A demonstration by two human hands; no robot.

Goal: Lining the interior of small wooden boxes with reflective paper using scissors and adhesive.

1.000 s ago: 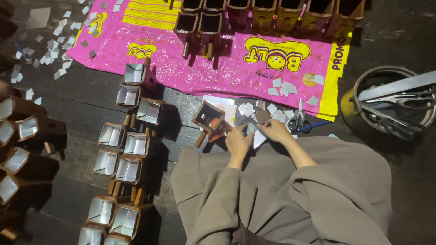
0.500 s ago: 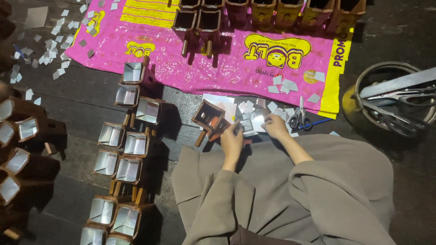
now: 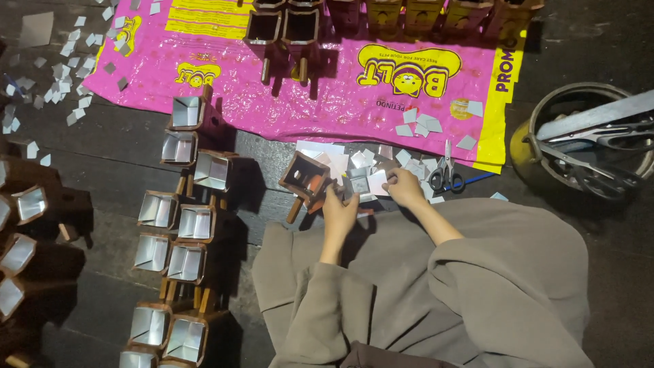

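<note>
My left hand (image 3: 338,213) grips a small brown wooden box with a handle (image 3: 304,180), tilted on the dark floor in front of me. My right hand (image 3: 403,188) pinches a small white square of paper (image 3: 377,182) just right of the box. More white and silvery paper squares (image 3: 354,163) lie under and around both hands. Grey-brown cloth (image 3: 436,293) covers my lap and arms.
Scissors (image 3: 446,174) lie just right of my right hand. A pink plastic sheet (image 3: 327,75) spreads beyond, with unlined wooden boxes (image 3: 286,27) along its far edge. Several silver-lined boxes (image 3: 184,225) stand in rows at left. A metal pot with tools (image 3: 586,143) sits at right.
My hands have shifted slightly left toward the box, and the right hand now holds a white paper square close to it.
</note>
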